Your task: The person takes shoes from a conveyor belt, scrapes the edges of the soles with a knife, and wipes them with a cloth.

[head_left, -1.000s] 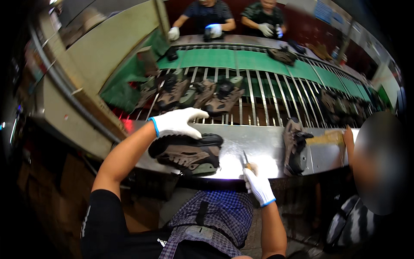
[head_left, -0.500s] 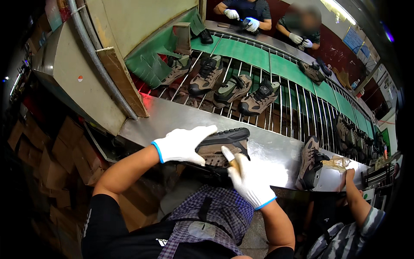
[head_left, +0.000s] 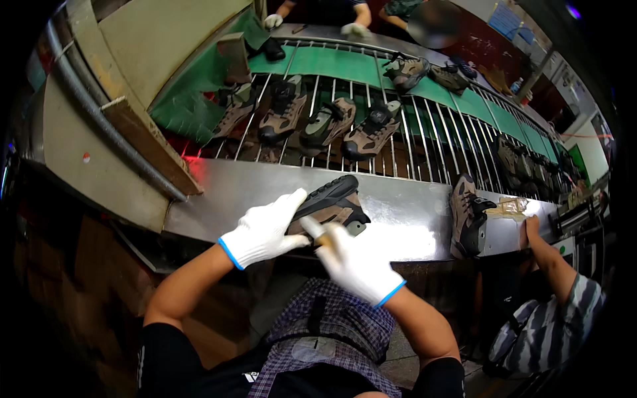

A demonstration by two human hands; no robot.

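Presently, the white-gloved left hand (head_left: 262,229), thumb and fingers spread, grips one end of a brown-and-black shoe (head_left: 337,213) above the silver metal ledge (head_left: 406,215). Since half a second ago, the shoe's free end has tipped higher; the white-gloved right hand (head_left: 355,259), closed on a yellow-handled tool with a pale blade (head_left: 312,228), has brought that blade close to the left thumb. Work on the upper appears under way; blade contact cannot be confirmed. Rightward, ledge surface extends to another brown shoe (head_left: 466,215); the metal-rod rack (head_left: 423,139) bounds the far edge.
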